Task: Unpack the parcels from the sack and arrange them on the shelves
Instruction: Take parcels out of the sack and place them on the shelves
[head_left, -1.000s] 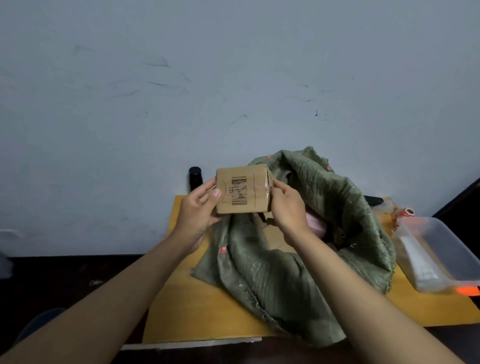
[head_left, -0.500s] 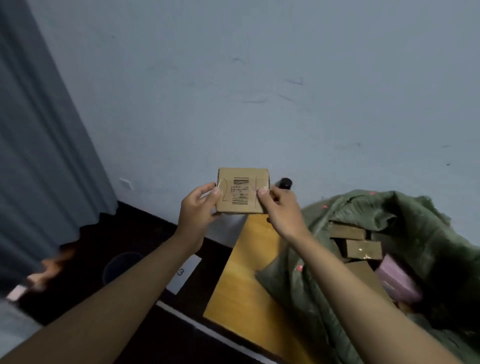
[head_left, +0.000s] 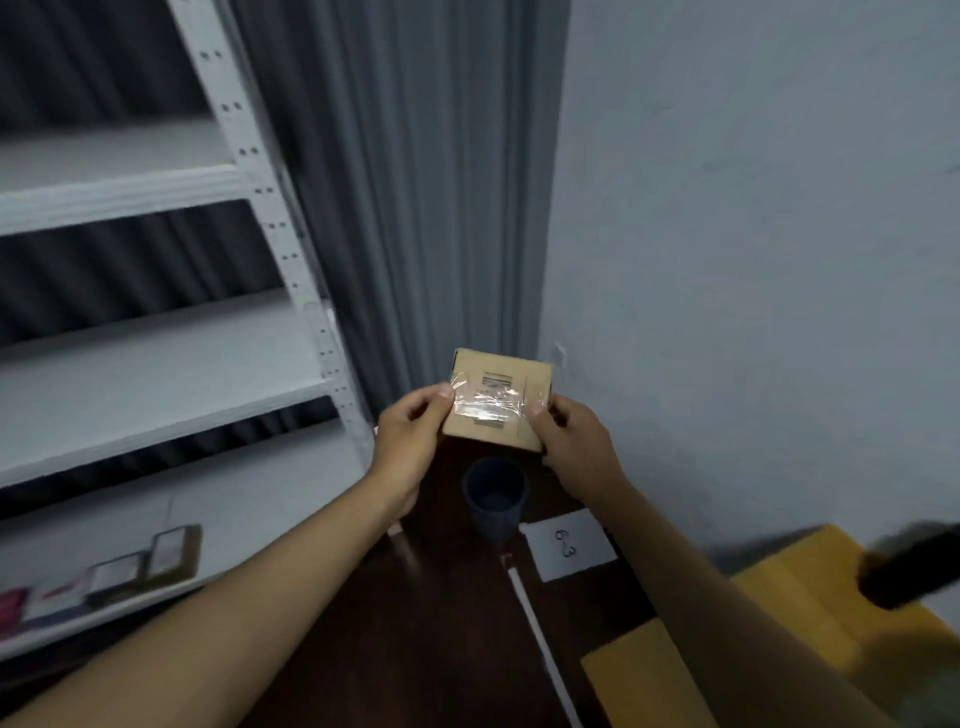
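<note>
A small cardboard parcel (head_left: 496, 399) sits just below the middle of the frame, held up in the air between both hands. The left hand (head_left: 408, 441) pinches its left edge, thumb on the taped face and the other fingers curled behind it. The right hand (head_left: 576, 447) does the same on the right edge, thumb pressed on top. The face turned up carries a barcode label under shiny clear tape.

The white metal shelving (head_left: 156, 374) fills the left of the frame, several boards one above another on a perforated upright. The parcel is near its right post but not yet over any board. On the lowest board, at the lower left, a few parcels (head_left: 140, 564) already lie in a row; blur makes it hard to say how many, perhaps three or four. The upper boards show nothing on them in the part visible.

So the job looks early to midway: some parcels shelved, this one in hand, with placing it being the step under way. The sack is out of view, so what remains in it cannot be told.

Below the parcel, on the dark floor, stand a dark blue bucket (head_left: 494, 496) and a paper sheet (head_left: 569, 543) with a handwritten number. A yellow table (head_left: 675, 670) edges into the lower right.
</note>
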